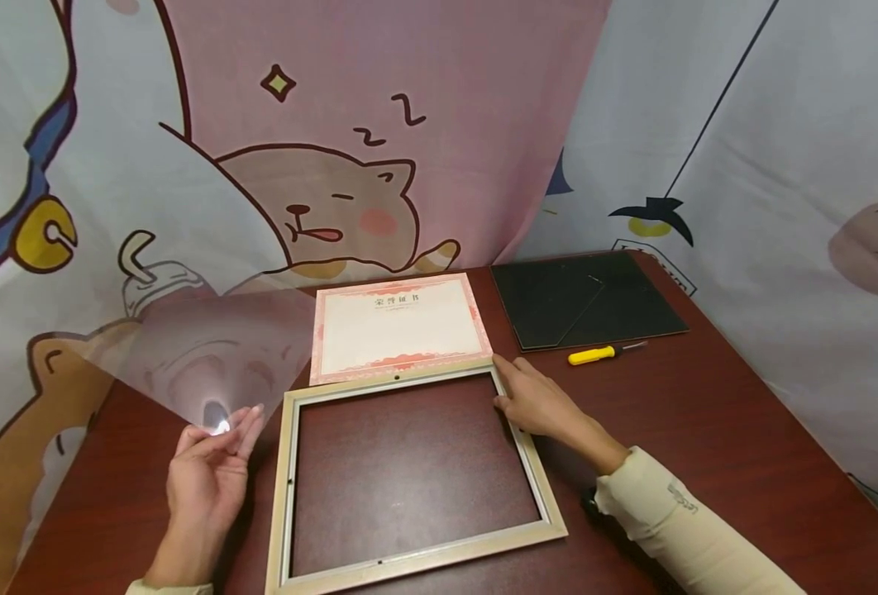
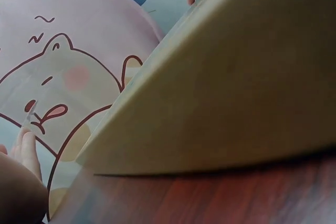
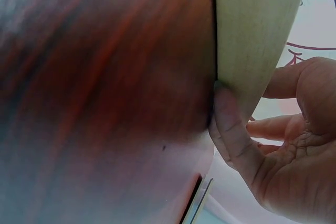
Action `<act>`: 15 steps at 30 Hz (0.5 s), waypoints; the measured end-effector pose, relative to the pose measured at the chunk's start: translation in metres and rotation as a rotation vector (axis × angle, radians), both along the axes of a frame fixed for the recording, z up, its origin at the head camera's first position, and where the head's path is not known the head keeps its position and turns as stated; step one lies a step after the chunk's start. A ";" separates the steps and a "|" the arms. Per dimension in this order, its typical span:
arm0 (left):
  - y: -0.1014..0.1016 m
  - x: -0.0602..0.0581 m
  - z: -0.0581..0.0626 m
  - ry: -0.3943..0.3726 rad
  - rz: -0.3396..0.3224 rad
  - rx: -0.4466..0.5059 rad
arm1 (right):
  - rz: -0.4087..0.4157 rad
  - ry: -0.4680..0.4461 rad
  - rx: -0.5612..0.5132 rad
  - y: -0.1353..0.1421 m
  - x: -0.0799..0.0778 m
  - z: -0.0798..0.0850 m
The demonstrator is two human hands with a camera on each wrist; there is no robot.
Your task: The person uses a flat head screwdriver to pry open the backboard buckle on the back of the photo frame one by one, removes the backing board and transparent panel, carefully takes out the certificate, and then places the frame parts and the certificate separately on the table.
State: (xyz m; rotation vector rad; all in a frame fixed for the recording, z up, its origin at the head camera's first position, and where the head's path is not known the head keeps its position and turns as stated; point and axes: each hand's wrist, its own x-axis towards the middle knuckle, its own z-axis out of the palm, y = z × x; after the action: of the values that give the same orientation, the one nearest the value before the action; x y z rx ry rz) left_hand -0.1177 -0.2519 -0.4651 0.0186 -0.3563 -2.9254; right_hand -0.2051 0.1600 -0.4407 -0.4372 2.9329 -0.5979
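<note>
My left hand (image 1: 208, 479) pinches a clear plastic sheet (image 1: 208, 347) by its near part, with glare at the fingertips. The sheet stands tilted above the table, left of a pale wooden picture frame (image 1: 281, 487). That frame lies on the table with no panel in its opening. My right hand (image 1: 539, 401) grips its upper right side. In the right wrist view the thumb and fingers of my right hand (image 3: 283, 150) lie on either side of the frame's edge (image 3: 252, 35). Behind the frame lies a certificate (image 1: 402, 326) with a pink border, its near edge against the frame.
A black backing board (image 1: 632, 293) lies at the back right of the dark red table (image 1: 707, 463). In front of it is a yellow-handled screwdriver (image 1: 594, 355). Printed cloth (image 1: 484, 99) hangs behind the table and along its sides.
</note>
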 end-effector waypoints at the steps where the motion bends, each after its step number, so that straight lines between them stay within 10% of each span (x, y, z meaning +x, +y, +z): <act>1: 0.001 0.000 0.001 -0.002 0.009 0.010 | 0.000 0.000 0.001 0.000 0.000 0.000; 15: 0.016 -0.013 0.015 -0.182 0.118 0.041 | -0.003 -0.001 -0.005 0.001 -0.001 0.001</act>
State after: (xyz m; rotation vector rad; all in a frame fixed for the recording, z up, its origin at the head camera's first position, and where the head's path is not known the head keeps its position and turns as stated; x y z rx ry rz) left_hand -0.1302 -0.2361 -0.4506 0.3033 -0.3107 -2.8205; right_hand -0.2058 0.1613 -0.4402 -0.4325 2.9321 -0.6063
